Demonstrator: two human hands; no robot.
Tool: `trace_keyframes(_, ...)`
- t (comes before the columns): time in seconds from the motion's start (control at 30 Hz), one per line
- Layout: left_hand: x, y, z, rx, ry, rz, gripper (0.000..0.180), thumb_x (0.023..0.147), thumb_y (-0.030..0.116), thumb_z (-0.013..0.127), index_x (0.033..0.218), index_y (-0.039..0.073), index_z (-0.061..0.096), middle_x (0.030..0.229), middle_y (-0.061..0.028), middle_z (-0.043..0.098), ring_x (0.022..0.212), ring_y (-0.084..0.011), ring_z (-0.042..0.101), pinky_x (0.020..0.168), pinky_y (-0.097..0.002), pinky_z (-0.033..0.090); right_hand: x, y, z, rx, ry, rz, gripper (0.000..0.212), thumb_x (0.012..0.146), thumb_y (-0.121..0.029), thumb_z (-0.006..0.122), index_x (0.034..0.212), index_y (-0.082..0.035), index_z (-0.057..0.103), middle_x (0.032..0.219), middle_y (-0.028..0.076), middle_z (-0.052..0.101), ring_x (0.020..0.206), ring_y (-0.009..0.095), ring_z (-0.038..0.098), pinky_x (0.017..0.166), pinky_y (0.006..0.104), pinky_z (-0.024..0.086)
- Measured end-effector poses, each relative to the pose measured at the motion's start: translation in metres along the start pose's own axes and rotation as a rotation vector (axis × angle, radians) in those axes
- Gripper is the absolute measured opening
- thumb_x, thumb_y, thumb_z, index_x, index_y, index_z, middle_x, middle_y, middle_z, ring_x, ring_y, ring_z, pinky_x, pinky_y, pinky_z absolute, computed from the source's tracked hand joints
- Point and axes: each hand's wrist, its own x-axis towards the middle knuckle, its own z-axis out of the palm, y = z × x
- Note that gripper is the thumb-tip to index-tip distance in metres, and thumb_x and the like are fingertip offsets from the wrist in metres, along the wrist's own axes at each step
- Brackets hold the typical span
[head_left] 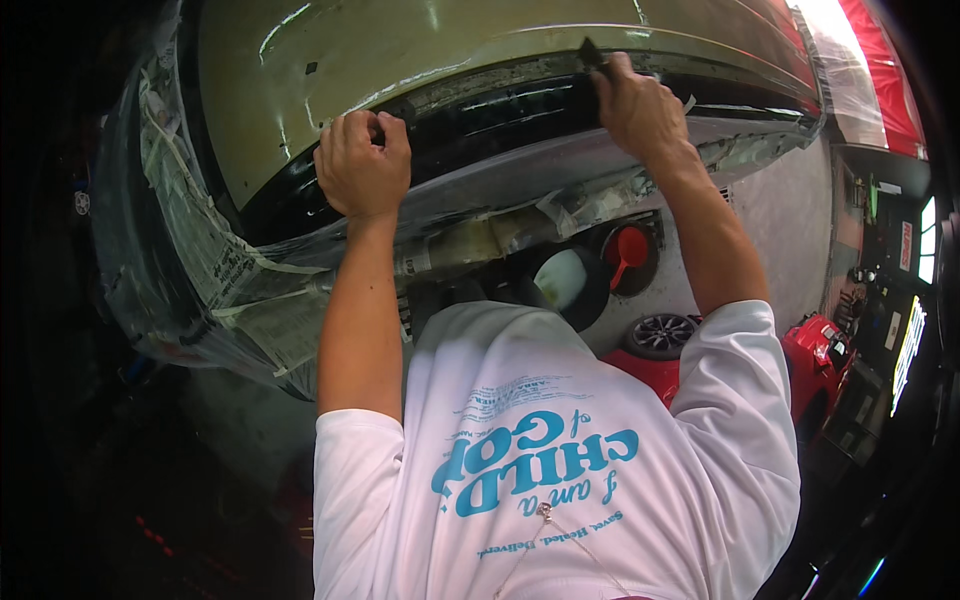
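Observation:
In front of me lies a wide, glossy vehicle panel, olive-tan in the middle with a shiny black border. A dull, grimy strip runs between the two. My left hand rests at the black border with its fingers curled in. What it holds, if anything, is hidden. My right hand grips a small dark flat piece with a pointed corner, held at the far end of the grimy strip. I cannot tell whether that piece is a scraper or folded abrasive.
Clear plastic sheeting and newspaper masking hang around the panel. Below it stand a dark bucket with pale liquid and another container holding a red dipper. A red car and a wheel are at the right.

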Motion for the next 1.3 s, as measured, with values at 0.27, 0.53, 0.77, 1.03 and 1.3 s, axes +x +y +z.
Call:
trace_keyframes(0.27, -0.002, 0.002, -0.008, -0.003, -0.013, -0.062, 0.016, 0.086, 0.022, 0.072, 0.077, 0.014, 0.061, 0.078, 0.0017, 0.062, 0.077, -0.0234, 0.064, 0.070, -0.0408, 0.047, 0.020, 0.049, -0.005, -0.069, 0.008, 0.098, 0.038, 0.107, -0.041, 0.052, 0.130, -0.011, 0.060, 0.097, 0.026, 0.076, 0.098, 0.047, 0.074, 0.086, 0.0577, 0.058)
trace_keyframes(0.53, -0.002, 0.005, -0.006, -0.016, -0.034, -0.063, 0.016, 0.087, 0.024, 0.071, 0.080, 0.013, 0.063, 0.078, -0.0009, 0.062, 0.078, -0.0259, 0.064, 0.072, -0.0431, 0.048, -0.006, 0.086, -0.028, -0.011, 0.135, 0.284, 0.040, 0.107, -0.042, 0.053, 0.120, -0.005, 0.060, 0.099, 0.026, 0.076, 0.098, 0.048, 0.073, 0.084, 0.0593, 0.056)
trace_keyframes(0.77, -0.001, 0.003, -0.009, 0.028, -0.047, -0.061, 0.017, 0.088, 0.026, 0.070, 0.082, 0.012, 0.063, 0.081, -0.0022, 0.064, 0.081, -0.0279, 0.064, 0.074, -0.0446, 0.048, -0.111, 0.069, -0.026, 0.725, 0.414, 0.248, 0.039, 0.106, -0.041, 0.060, 0.107, -0.002, 0.061, 0.076, 0.017, 0.068, 0.069, 0.038, 0.068, 0.066, 0.0474, 0.051)
trace_keyframes(1.03, -0.001, 0.011, -0.022, -0.154, 0.066, 0.070, 0.012, 0.091, 0.021, 0.070, 0.087, 0.012, 0.066, 0.081, -0.0048, 0.062, 0.081, -0.0276, 0.062, 0.077, -0.0434, 0.048, -0.242, 0.004, 0.061, 1.603, -0.037, 0.330, 0.037, 0.113, -0.040, 0.049, 0.096, -0.008, 0.057, 0.067, 0.001, 0.057, 0.052, 0.008, 0.052, 0.048, 0.0243, 0.041)
trace_keyframes(1.3, -0.070, 0.090, -0.112, -1.174, -1.208, -0.605, 0.035, 0.101, 0.031, 0.073, 0.117, 0.000, 0.076, 0.106, -0.0059, 0.077, 0.093, -0.0107, 0.068, 0.078, -0.0276, 0.053, -0.254, -0.034, 0.047, 1.669, -0.203, 0.205, 0.039, 0.114, -0.038, 0.046, 0.094, -0.006, 0.057, 0.068, 0.001, 0.058, 0.052, 0.009, 0.054, 0.048, 0.0246, 0.042)
